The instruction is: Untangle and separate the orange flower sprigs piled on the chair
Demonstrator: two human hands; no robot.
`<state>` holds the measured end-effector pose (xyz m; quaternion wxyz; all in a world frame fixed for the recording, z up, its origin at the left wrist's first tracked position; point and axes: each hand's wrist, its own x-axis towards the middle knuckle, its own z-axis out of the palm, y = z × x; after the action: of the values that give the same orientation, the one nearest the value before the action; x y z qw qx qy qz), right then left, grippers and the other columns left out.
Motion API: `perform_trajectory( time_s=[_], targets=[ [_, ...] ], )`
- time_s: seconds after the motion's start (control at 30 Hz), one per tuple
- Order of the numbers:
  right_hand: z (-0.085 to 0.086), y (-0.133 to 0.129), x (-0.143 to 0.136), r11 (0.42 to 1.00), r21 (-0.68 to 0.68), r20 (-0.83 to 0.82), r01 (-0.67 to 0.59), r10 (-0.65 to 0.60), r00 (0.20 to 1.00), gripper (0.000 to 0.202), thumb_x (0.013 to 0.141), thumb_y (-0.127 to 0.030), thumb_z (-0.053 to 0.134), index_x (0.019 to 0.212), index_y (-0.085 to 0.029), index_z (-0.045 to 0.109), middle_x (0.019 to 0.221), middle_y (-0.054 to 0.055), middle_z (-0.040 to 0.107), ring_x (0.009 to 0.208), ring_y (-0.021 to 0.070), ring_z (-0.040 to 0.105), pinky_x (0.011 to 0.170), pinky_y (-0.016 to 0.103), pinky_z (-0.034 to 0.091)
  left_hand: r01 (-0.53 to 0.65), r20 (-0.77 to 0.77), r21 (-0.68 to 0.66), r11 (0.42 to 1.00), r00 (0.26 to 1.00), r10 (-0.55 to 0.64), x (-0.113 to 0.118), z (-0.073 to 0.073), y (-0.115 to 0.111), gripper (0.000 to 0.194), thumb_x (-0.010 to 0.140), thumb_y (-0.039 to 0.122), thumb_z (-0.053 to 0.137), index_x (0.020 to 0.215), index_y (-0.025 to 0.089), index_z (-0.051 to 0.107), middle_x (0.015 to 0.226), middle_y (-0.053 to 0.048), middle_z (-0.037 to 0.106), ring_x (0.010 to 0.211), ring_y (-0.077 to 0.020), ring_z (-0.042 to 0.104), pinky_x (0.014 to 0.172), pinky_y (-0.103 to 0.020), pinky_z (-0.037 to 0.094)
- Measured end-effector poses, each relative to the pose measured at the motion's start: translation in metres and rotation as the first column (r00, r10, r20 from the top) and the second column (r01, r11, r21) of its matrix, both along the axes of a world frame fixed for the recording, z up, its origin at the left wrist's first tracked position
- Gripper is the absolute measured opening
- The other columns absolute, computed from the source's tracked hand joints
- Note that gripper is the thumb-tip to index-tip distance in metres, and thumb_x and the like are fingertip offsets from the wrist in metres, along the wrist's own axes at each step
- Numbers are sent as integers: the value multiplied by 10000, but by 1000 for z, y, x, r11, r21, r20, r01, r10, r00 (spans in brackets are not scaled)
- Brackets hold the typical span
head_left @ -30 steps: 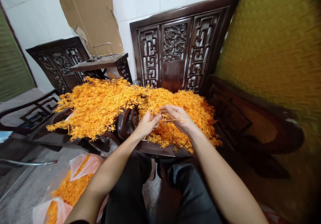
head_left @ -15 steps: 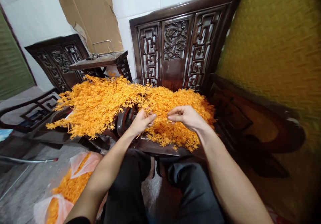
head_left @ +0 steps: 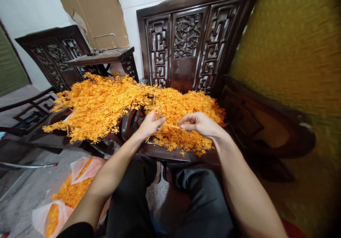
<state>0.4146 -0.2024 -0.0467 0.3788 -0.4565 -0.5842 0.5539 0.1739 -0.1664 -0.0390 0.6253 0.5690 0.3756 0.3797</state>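
Orange strand (head_left: 172, 126) is the thing in hand: a thin length, or perhaps two lying close together, running across the gap between the two hands, above the near left part of the right-hand pile of orange sprigs (head_left: 191, 104). The left hand (head_left: 151, 125) is closed, thumb pressed against the fingers, gripping the strand's left end; a thin stalk pokes out below it. The right hand (head_left: 199, 124) pinches the other end between thumb and fingertips, its remaining fingers curled loosely.

A second ago the right hand was turned more open and close against the left; now it has drawn off to the right and the pinch has formed, so the strand is held from both ends and looks fairly straight. Whether it is knotted or looped at the left fingers is too small to tell.

The right-hand pile rests on the seat of a dark wooden chair (head_left: 183, 75), right in front of the person. A second pile (head_left: 98, 103) spreads to the left, past the chair's armrest (head_left: 126, 125). Near left, on the floor (head_left: 21, 188), a plastic bag (head_left: 86, 174) holds more orange pieces.
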Motion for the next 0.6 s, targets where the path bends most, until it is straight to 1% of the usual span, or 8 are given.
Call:
perform_trajectory(
  time_s=[0.07,0.13,0.17,0.23,0.3,0.37,0.47,0.6],
  targets=[
    [-9,-2,19,999,-19,10,40,-40,999,427,574,-407,923,871,-148,760,623,10,662,533,106,549,535,266,452,-88,-26,14,996,996,88,-7,1,8,457,756,358,804,893,221,390,599,101,410,417,-37,333,445,-193,178],
    [-23,-4,40,982,-36,-35,183,-184,982,460,530,-400,947,875,-158,761,671,30,696,579,132,606,577,285,501,-180,15,20,983,984,180,-17,1,16,428,775,327,777,895,230,377,579,111,386,398,-34,312,437,-186,141],
    [-30,-4,49,964,-49,-74,262,-265,961,471,508,-396,958,868,-166,759,709,40,717,620,150,642,627,304,536,-195,40,1,981,980,195,-21,-1,19,422,789,331,763,895,236,366,556,124,343,388,-32,283,438,-184,119],
    [-43,-4,59,931,-84,-147,354,-363,920,488,470,-373,975,859,-179,753,791,53,752,717,182,701,762,350,582,-148,52,-43,988,987,150,-24,-5,23,424,799,346,762,904,241,365,541,134,296,385,-30,259,445,-181,100],
    [-51,-2,60,931,-111,-195,348,-364,911,514,459,-337,982,894,-186,750,861,61,771,810,207,735,871,380,584,-68,51,-61,996,996,71,-21,-10,22,445,791,367,782,914,240,373,544,133,294,392,-29,267,452,-182,100],
    [-50,0,54,943,-120,-238,310,-330,913,551,475,-297,980,963,-193,745,927,65,778,903,227,751,926,385,576,5,47,-68,998,999,-2,-13,-14,19,474,782,400,798,919,239,374,553,130,308,399,-27,276,457,-186,99],
    [-41,3,42,957,-93,-298,274,-290,909,586,488,-253,978,1019,-206,733,1002,59,770,987,245,750,920,370,588,79,13,-87,993,997,-78,-3,-19,15,500,780,454,798,920,237,371,570,124,335,406,-23,269,457,-192,93],
    [-33,7,32,956,-21,-305,291,-284,909,584,475,-240,986,998,-198,731,1000,59,762,894,221,756,854,364,616,139,2,-79,987,990,-139,3,-22,10,488,793,492,780,930,234,390,595,115,346,409,-20,257,451,-196,109]
  ],
)
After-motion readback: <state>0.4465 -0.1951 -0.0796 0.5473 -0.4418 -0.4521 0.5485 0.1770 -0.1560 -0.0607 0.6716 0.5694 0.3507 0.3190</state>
